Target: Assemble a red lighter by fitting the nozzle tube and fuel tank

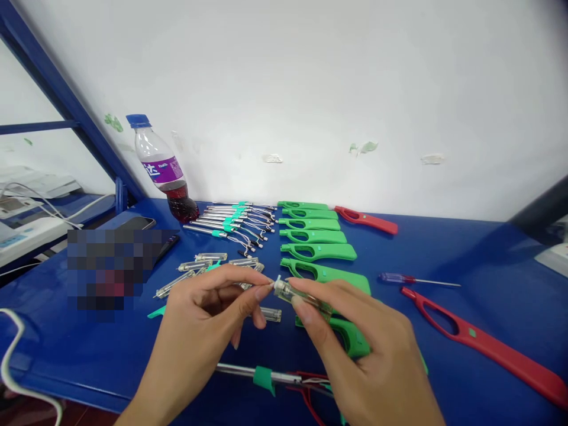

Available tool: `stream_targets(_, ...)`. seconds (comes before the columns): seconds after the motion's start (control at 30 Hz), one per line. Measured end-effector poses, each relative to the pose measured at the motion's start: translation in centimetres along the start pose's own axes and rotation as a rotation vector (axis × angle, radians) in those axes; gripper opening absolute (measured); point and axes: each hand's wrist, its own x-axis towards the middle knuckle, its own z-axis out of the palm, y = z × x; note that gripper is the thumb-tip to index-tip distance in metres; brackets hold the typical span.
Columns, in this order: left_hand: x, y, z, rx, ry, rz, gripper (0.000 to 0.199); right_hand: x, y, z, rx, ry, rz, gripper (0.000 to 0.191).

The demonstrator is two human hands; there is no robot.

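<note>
My right hand (364, 337) grips a clear lighter fuel tank (308, 297) between thumb and fingers, its valve end pointing left. At that end, the thumb and index finger of my left hand (199, 322) pinch a small white piece (276, 280), mostly hidden by the fingertips. Several more clear tanks (212, 257) lie behind my left hand. Below my hands rests a metal lighter tube (239, 370) with green tape (264, 378) and wires. Green lighter handle shells (326, 272) are lined up behind and under my right hand.
Taped metal tubes with wires (235, 219) lie in a row at the back. A tilted drink bottle (162, 168) stands by the wall. To the right are red shells (497, 349) and a screwdriver (399, 278). A phone (137, 223) and a white cable (18, 355) are at left.
</note>
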Motion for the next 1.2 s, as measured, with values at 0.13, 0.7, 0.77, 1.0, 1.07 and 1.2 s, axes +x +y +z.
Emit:
stream_targets(0.13,-0.2,0.0,0.3,0.026,0.077,0.084,0.008,0.0,-0.1,0.0,-0.021,-0.009,-0.021,0.020)
stream_targets(0.7,-1.6,-2.0,1.1,0.248,0.223,0.500,0.033,-0.6,0.0,-0.3,-0.058,-0.044,-0.064,0.024)
stream_targets(0.77,-1.6,-2.3,1.0,0.288,0.226,0.533,0.039,-0.6,0.0,-0.3,-0.064,-0.045,-0.066,0.024)
stream_targets(1.0,-1.8,-2.3,0.5,0.405,0.194,0.616,0.046,-1.5,-0.4,0.1,-0.062,-0.037,0.131,0.024)
stream_targets(1.07,-1.9,-2.0,0.5,0.436,0.173,0.620,0.045,-1.8,-0.8,0.4,-0.009,-0.044,0.247,0.021)
stream_targets(1.2,-1.9,-1.7,0.7,0.463,0.173,0.685,0.045,-1.9,-1.1,0.4,0.063,-0.095,0.313,0.021)
